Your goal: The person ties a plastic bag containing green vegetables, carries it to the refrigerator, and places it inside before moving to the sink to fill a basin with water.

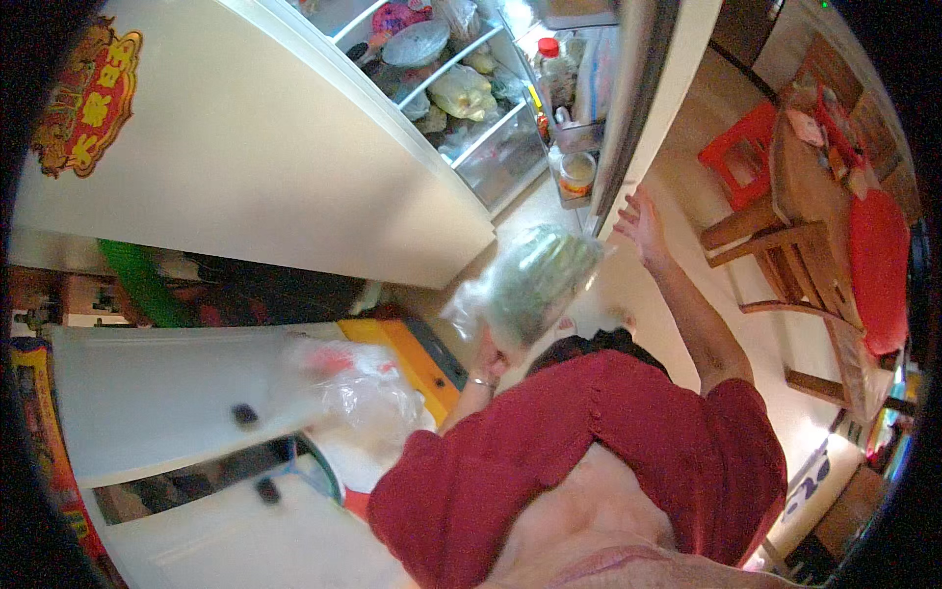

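Observation:
My left hand (pixel 494 357) grips the lower end of a clear plastic bag (pixel 544 276) with green vegetables inside. The bag hangs before my body, slightly blurred. My right hand (pixel 642 230) is raised with fingers apart, by the edge of the open refrigerator door (pixel 673 110); whether the fingertips touch it is unclear. Beyond the bag, the refrigerator's lit inside shows glass shelves with bagged food (pixel 462 92), a bowl with a clear cover (pixel 416 44) and a clear drawer (pixel 508 158). The door racks hold a red-capped bottle (pixel 548 48) and a jar (pixel 577 174).
The refrigerator's side panel (pixel 257 147) stands at the left. Below it, another plastic bag (pixel 360 383) lies near white drawer fronts (pixel 176 397) and an orange-yellow box (pixel 408 361). At the right are a wooden chair (pixel 795 272), a table (pixel 817 177) and a red stool (pixel 743 158).

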Available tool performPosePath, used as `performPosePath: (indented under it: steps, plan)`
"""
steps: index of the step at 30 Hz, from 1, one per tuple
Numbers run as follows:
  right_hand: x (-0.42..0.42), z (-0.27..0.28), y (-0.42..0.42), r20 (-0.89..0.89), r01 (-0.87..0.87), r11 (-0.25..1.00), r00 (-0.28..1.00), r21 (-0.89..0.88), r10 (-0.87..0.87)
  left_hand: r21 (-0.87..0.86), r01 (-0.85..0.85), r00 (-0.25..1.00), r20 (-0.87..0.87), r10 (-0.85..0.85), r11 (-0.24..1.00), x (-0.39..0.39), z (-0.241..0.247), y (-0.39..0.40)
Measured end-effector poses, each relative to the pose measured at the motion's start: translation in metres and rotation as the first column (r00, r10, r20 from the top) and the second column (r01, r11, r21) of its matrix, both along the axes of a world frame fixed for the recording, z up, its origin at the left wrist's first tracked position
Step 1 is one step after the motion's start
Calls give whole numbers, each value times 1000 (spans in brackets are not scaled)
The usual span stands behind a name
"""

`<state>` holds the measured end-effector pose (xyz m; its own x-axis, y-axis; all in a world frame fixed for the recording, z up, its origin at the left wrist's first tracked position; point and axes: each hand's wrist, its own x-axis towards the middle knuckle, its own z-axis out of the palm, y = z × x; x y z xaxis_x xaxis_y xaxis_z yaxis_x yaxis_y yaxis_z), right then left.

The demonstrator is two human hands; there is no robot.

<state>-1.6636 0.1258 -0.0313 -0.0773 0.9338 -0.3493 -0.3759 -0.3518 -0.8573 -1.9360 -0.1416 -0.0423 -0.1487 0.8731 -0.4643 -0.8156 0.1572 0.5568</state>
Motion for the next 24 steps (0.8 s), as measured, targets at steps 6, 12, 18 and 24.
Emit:
performPosePath:
  steps: [6,12,18,24]
  plan:
    - [37,-9,-48,69,-122,990,990,-69,126,-90,205,976,94,-197,975,14,1,-6]
    - [136,-25,-161,-63,-7,1000,998,-21,6,-143,455,890,36,-455,879,41,-50,28]
    - [211,27,-271,-259,158,987,954,12,-150,1,879,277,-815,-509,477,174,-6,71]
    - [264,73,-343,-354,551,821,805,151,-475,163,986,166,-959,-228,33,316,-3,68]
